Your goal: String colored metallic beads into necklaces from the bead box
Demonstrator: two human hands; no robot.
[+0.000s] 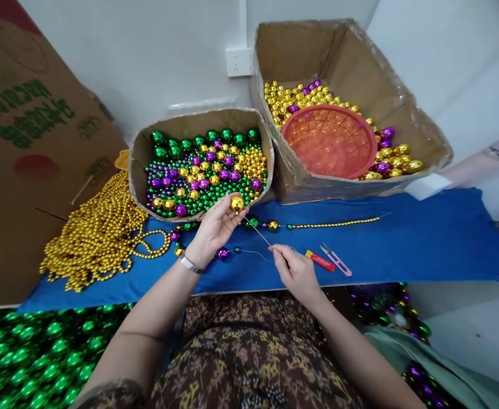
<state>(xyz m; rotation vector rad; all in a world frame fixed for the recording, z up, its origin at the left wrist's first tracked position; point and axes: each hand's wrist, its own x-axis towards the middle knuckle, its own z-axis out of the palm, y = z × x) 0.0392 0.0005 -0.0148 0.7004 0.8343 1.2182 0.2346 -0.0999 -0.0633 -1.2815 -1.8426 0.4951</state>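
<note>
My left hand (216,227) is closed on a large gold bead (237,204), held up at the near rim of the bead box. My right hand (295,271) pinches a thin pale string or needle (258,231) that slants up to that bead. Behind and below my hands lies a partly strung garland of green, purple and gold beads, among them a large green bead (252,222). The garland runs right into a length of small gold beads (336,223). A purple bead (222,253) and a small green one (237,250) sit on a loose thread end.
A cardboard box of mixed beads (136,170) stands behind my hands. A taller box (300,190) holds gold beads and a red basket (330,142). Gold bead strands (100,233) heap at left. A red-yellow lighter (321,262) and pink thread snips (336,261) lie right on the blue cloth (423,244).
</note>
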